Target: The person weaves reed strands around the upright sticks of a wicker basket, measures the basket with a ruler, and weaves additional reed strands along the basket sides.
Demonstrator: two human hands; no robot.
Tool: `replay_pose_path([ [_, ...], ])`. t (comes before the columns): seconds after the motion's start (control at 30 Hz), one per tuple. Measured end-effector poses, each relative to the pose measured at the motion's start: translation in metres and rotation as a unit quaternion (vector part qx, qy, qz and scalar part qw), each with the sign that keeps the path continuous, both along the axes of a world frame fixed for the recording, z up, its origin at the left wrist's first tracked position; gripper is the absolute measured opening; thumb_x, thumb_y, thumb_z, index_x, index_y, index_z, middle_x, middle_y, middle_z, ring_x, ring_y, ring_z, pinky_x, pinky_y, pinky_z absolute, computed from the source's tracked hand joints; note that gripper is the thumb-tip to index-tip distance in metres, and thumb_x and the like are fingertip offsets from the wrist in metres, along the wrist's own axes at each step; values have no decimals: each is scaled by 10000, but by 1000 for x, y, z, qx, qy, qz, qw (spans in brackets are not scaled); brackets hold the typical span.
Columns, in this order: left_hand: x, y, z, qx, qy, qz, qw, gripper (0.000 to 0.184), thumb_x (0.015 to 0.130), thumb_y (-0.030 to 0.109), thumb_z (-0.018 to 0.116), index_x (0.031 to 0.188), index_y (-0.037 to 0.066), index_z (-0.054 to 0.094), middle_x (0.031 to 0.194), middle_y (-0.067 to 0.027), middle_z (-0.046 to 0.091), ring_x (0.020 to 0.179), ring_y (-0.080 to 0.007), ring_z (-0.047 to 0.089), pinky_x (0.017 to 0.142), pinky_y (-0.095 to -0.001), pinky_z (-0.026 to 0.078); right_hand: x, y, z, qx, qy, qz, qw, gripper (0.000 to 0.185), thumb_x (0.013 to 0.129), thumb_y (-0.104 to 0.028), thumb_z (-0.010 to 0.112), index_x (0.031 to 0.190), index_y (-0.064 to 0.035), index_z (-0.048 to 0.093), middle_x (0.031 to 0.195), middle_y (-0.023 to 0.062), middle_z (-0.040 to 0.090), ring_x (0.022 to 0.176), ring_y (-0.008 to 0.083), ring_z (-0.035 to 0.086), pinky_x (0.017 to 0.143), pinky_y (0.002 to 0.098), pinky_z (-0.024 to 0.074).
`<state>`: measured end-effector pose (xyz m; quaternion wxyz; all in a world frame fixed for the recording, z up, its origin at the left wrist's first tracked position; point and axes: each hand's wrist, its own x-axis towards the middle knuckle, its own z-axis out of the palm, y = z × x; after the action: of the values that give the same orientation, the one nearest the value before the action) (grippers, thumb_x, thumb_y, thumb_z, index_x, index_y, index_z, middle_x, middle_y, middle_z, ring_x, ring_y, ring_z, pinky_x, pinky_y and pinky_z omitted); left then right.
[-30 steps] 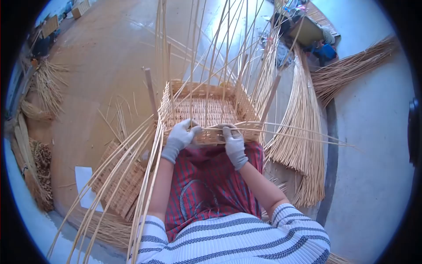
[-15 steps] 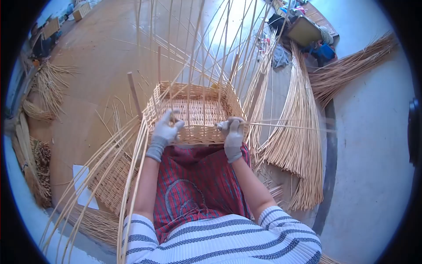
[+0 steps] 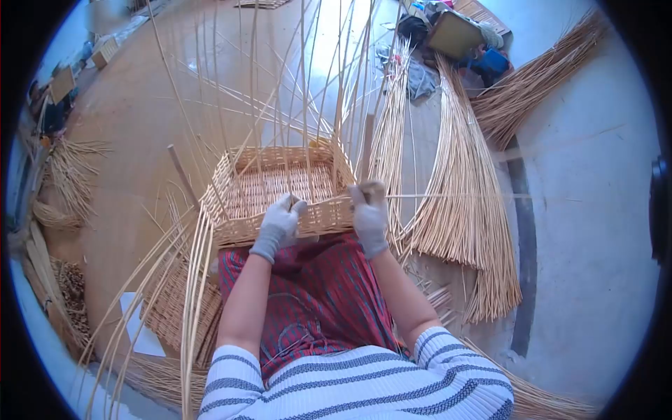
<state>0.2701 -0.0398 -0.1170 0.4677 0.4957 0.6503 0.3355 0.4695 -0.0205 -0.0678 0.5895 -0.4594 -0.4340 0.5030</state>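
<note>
Basket [image 3: 325, 217] open side up, just beyond red cloth [image 3: 315, 273], posts [image 3: 183, 176] upright at near corners. Left hand [image 3: 281, 222]: fingers curled at rim; too small to tell if gripping anything. Right hand [image 3: 369, 215]: fingers closed on strand [image 3: 406, 195], motion-blurred, at near right corner. Possible trouble: strand cracking from too sharp a bend at corner, or slackening from uneven pull. No brand, label or writing legible.

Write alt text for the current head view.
A person's gloved left hand and right hand work at the near rim of a woven basket, a red plaid cloth on the lap. Canes trail from the basket's left corner, others stand upright; a pale cane bundle lies at right.
</note>
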Motion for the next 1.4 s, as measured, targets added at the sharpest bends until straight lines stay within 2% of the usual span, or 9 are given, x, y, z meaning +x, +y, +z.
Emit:
replay_pose_path([
  [0.13, 14, -2, -13, 111, 101, 111, 982, 441, 959, 458, 577, 912, 22, 626, 730, -139, 627, 700, -199, 636, 660, -416, 469, -84, 74, 66, 325, -470, 6, 821, 466, 917, -5, 603, 1360, -87, 484, 1194, 55, 617, 1095, 129, 605, 855, 237, 509],
  [0.43, 13, -14, 51, 5, -117, 106, 987, 257, 922, 156, 666, 1143, 61, 576, 814, -71, 626, 525, -120, 566, 531, -300, 498, 55, -7, -4, 18, -10, 92, 996, 204, 1019, -105, 490, 1223, -93, 479, 906, 84, 668, 667, 103, 584, 555, 212, 501],
  [0.53, 40, 3, 79, 428, 224, 244, 841, 353, 937, 120, 633, 1260, 63, 502, 936, -111, 647, 477, -151, 569, 516, -330, 516, 75, -16, -1, 46, 33, -23, 998, 137, 1001, -77, 520, 1131, -101, 484, 940, 91, 676, 730, 111, 625, 482, 208, 474],
  [0.67, 86, 11, 55, 43, -56, 42, 997, 213, 971, 210, 597, 1106, 46, 584, 807, -98, 668, 532, -145, 607, 541, -320, 506, 87, 5, -1, -26, -51, -11, 998, 232, 973, -14, 532, 1187, -96, 497, 1092, 128, 667, 1004, 168, 656, 624, 247, 519],
  [0.83, 98, 23, 3, 94, 49, 83, 991, 290, 980, 325, 585, 920, 43, 610, 636, -50, 612, 453, -127, 570, 464, -306, 472, 17, 89, 79, 420, -546, -50, 723, 725, 877, 40, 596, 1506, -156, 293, 1244, 50, 590, 934, 97, 596, 778, 280, 521],
  [0.9, 93, 20, 31, -20, -92, 93, 991, 291, 964, 342, 616, 910, 56, 621, 655, -57, 621, 447, -178, 576, 463, -325, 483, 8, 105, 92, 176, -112, 63, 976, 714, 882, 19, 572, 1505, -172, 281, 1129, 26, 596, 870, 94, 570, 841, 305, 530],
  [0.97, 92, 11, 68, -18, -88, 104, 991, 287, 919, 312, 670, 1080, 77, 634, 779, -69, 673, 696, -232, 665, 661, -381, 525, 47, 107, 69, 272, 114, 81, 952, 590, 948, -68, 529, 1480, -186, 301, 880, 2, 560, 738, 85, 550, 750, 320, 563],
  [1.07, 100, 6, 67, 489, 323, 147, 797, 550, 835, 221, 738, 1332, 103, 535, 896, -98, 660, 772, -224, 652, 764, -389, 522, 87, 82, 10, 154, 35, -104, 982, 411, 1026, -180, 465, 1424, -197, 361, 700, -27, 449, 605, 72, 491, 654, 335, 565],
  [1.4, 112, 5, 14, 353, 255, -36, 899, 977, 720, 330, 785, 1532, 121, 283, 918, -94, 640, 923, -275, 614, 880, -419, 440, 90, 17, 38, 90, 75, -79, 990, 313, 1056, -189, 412, 1340, -83, 489, 643, -29, 421, 542, 105, 415, 577, 309, 491],
])
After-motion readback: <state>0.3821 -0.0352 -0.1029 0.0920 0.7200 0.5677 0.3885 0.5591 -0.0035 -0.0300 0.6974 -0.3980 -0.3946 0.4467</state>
